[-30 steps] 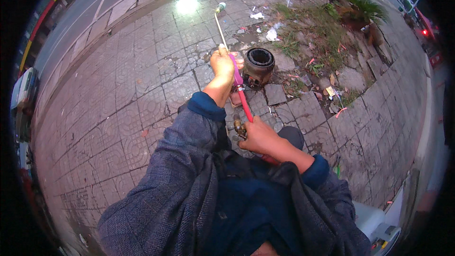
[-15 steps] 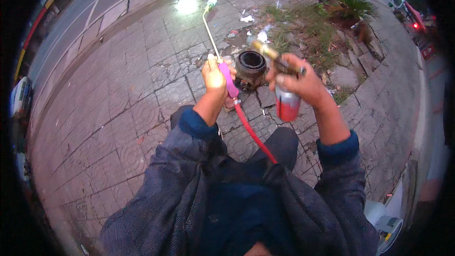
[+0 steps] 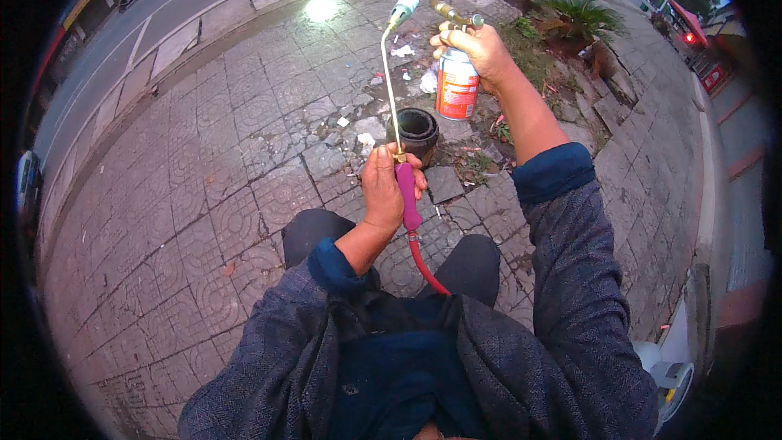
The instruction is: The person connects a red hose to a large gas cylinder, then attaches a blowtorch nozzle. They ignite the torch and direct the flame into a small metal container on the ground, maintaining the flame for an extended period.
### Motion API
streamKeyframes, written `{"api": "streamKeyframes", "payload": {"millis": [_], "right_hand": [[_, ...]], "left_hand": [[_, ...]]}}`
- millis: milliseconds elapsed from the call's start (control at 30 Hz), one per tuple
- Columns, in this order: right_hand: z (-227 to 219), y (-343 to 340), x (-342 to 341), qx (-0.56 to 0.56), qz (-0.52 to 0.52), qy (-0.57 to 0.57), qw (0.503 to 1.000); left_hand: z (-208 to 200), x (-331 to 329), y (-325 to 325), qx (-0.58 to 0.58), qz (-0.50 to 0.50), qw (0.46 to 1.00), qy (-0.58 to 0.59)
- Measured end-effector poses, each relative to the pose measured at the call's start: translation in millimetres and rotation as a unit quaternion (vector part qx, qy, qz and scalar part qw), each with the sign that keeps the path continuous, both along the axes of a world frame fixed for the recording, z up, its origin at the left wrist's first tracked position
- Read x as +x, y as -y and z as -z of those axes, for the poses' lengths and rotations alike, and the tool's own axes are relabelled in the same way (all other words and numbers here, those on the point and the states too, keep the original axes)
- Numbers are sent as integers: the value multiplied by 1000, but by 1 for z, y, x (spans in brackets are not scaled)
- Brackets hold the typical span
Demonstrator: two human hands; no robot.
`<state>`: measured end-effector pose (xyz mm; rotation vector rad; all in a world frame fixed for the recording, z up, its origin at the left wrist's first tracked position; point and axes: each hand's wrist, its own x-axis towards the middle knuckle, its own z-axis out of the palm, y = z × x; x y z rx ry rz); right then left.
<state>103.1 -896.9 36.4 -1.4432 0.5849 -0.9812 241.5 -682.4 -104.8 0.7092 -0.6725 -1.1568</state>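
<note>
Left hand wrapped round purple-handled torch, thin bent tube, right hand gripping brass-topped orange-and-white canister

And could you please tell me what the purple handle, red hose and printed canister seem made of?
Purple handle: probably matte plastic, from its even colour and moulded-looking shape. Red hose: perhaps smooth rubber or soft plastic, since it curves. Canister: likely metal with a printed coating, given its rigid-looking cylindrical form.
</note>
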Motion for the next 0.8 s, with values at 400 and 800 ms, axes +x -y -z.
{"api": "streamKeyframes", "payload": {"millis": [400,800], "right_hand": [[-6,-5,15,-15,9,1,1000],[-10,-13,14,3,12,11,1000]], "left_hand": [[0,-1,-5,-16,-1,999,-34],[2,1,-8,-29,-2,999,-23]]}}
